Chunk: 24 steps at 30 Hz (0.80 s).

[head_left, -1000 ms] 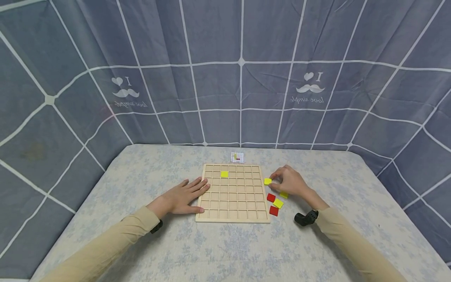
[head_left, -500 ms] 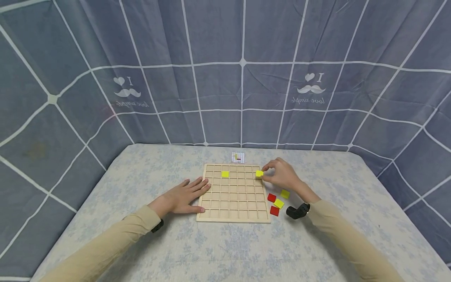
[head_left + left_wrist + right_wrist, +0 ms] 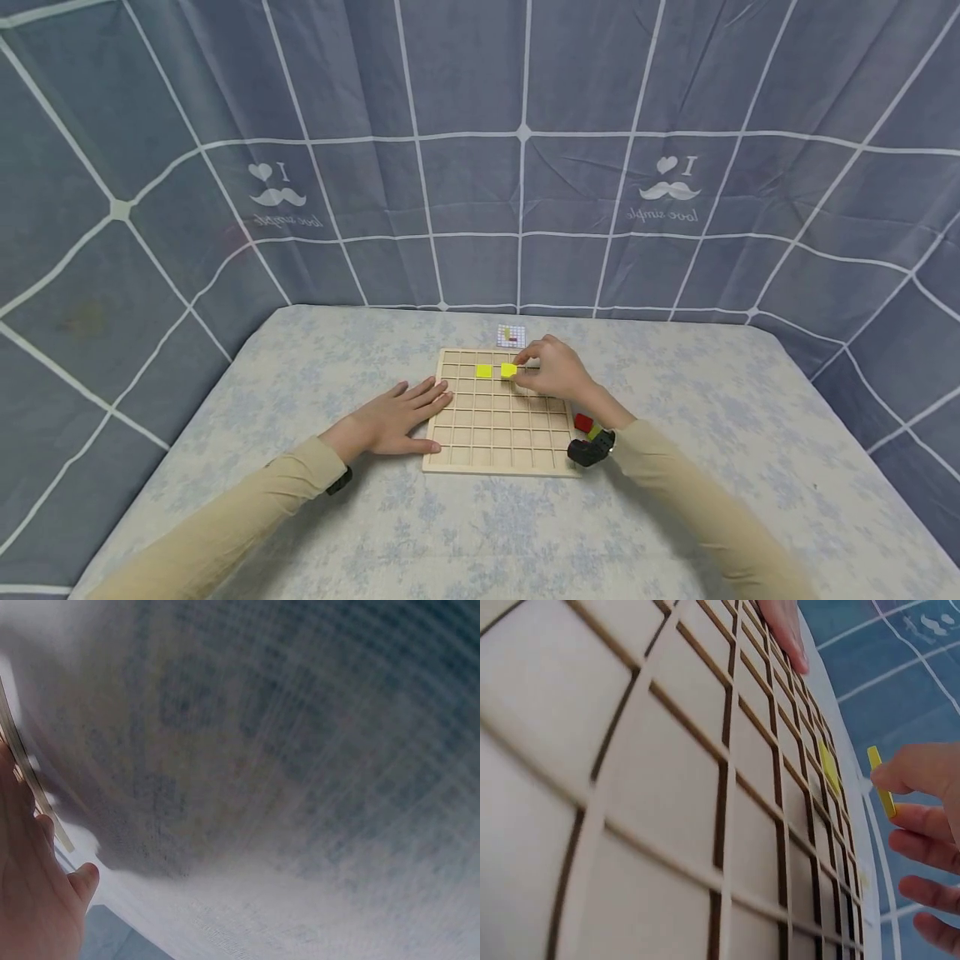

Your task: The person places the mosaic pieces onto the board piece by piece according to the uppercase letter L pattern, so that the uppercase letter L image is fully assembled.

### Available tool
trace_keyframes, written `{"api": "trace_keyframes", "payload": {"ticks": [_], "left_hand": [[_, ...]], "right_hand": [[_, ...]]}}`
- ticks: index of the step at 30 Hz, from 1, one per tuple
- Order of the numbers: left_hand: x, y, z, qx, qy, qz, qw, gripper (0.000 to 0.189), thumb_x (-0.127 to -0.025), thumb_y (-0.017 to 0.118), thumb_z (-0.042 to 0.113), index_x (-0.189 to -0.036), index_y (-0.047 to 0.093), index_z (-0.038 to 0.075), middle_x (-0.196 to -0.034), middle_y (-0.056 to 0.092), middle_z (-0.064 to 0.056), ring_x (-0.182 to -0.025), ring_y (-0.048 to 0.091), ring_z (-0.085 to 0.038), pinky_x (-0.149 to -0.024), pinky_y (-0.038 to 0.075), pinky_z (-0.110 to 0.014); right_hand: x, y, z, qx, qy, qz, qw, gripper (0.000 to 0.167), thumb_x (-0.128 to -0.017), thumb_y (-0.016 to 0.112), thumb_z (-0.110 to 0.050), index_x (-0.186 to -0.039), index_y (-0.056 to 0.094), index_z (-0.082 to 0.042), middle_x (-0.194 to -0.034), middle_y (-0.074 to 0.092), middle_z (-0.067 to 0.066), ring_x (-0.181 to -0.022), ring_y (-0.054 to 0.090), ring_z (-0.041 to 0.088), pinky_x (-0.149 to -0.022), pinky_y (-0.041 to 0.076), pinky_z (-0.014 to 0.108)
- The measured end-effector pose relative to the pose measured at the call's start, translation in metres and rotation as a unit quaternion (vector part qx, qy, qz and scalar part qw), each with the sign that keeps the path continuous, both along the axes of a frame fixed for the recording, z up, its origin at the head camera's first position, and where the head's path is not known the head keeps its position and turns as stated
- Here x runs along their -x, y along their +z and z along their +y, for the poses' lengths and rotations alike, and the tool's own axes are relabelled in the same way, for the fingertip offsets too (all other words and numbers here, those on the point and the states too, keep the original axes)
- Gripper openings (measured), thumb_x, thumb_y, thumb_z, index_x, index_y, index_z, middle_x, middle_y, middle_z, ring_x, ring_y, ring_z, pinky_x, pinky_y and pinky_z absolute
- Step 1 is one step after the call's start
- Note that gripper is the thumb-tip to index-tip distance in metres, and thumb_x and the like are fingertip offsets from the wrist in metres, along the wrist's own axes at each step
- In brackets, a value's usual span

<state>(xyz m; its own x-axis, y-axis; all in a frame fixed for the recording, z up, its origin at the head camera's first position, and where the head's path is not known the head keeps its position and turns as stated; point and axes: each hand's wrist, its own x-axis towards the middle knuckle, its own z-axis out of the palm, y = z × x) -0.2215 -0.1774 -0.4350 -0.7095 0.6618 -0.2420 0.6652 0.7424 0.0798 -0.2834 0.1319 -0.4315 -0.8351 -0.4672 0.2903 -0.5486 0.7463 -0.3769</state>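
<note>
A wooden grid board (image 3: 498, 437) lies on the table, with one yellow tile (image 3: 483, 371) set in a cell of its second row from the far edge. My right hand (image 3: 557, 369) pinches another yellow tile (image 3: 508, 371) between thumb and finger, just right of the placed one. In the right wrist view that held tile (image 3: 881, 782) is edge-on, raised off the board. My left hand (image 3: 393, 419) lies flat with spread fingers, fingertips on the board's left edge. The left wrist view catches only part of this hand (image 3: 37, 877).
Right of the board lie a red tile (image 3: 583, 423) and a yellow tile (image 3: 595, 432), partly hidden by the black wrist camera (image 3: 591, 449). A small printed grid card (image 3: 512, 337) sits beyond the board's far edge. Grey-blue curtain (image 3: 465, 192) encloses the table.
My right hand has carried the yellow tile leftward from beside the board to over the second row, near the placed tile. The left hand stays on the board's edge.
</note>
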Motion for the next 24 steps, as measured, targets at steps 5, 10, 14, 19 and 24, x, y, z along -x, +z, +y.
{"api": "trace_keyframes", "payload": {"ticks": [5,10,14,19,24], "left_hand": [[0.0,0.0,0.001,-0.002,0.001,0.0,1.0,0.083,-0.093,0.039,0.068,-0.156,0.014,0.02,-0.163,0.011,-0.004,-0.151,0.008,-0.026,-0.119,0.016,-0.055],[-0.001,-0.001,0.002,-0.004,0.002,0.001,1.0,0.083,-0.093,0.039,0.067,-0.156,0.014,0.02,-0.163,0.011,-0.003,-0.151,0.009,-0.026,-0.119,0.016,-0.055],[-0.001,-0.001,0.002,-0.006,0.001,0.003,1.0,0.083,-0.093,0.039,0.067,-0.156,0.014,0.02,-0.163,0.011,-0.004,-0.151,0.009,-0.026,-0.119,0.017,-0.055],[-0.001,-0.001,0.001,-0.009,-0.003,0.009,0.9999,0.082,-0.093,0.04,0.066,-0.156,0.015,0.019,-0.163,0.012,-0.004,-0.151,0.01,-0.026,-0.119,0.017,-0.055],[-0.001,-0.001,0.0,-0.011,-0.004,0.01,0.9999,0.082,-0.093,0.041,0.065,-0.156,0.016,0.018,-0.163,0.013,-0.005,-0.15,0.011,-0.027,-0.118,0.018,-0.056]], "right_hand": [[0.002,-0.004,-0.019,-0.006,0.012,0.002,0.9999,0.024,-0.077,0.076,-0.035,-0.094,0.078,-0.018,-0.091,0.073,-0.004,-0.085,0.059,0.015,-0.071,0.05,0.03],[0.001,-0.01,-0.031,-0.02,0.02,0.0,0.9996,0.025,-0.076,0.078,-0.036,-0.093,0.078,-0.017,-0.089,0.074,-0.005,-0.084,0.06,0.015,-0.071,0.051,0.03],[0.001,-0.013,-0.036,-0.025,0.025,0.004,0.9994,0.023,-0.075,0.079,-0.034,-0.09,0.078,-0.016,-0.087,0.074,-0.004,-0.082,0.061,0.014,-0.07,0.05,0.028],[0.0,-0.016,-0.039,-0.023,0.024,0.002,0.9994,0.022,-0.075,0.079,-0.033,-0.088,0.078,-0.016,-0.087,0.074,-0.005,-0.081,0.06,0.012,-0.068,0.049,0.026],[0.001,-0.018,-0.041,-0.022,0.019,-0.003,0.9996,0.022,-0.074,0.08,-0.034,-0.088,0.078,-0.017,-0.085,0.073,-0.006,-0.075,0.057,0.009,-0.062,0.047,0.022]]}}
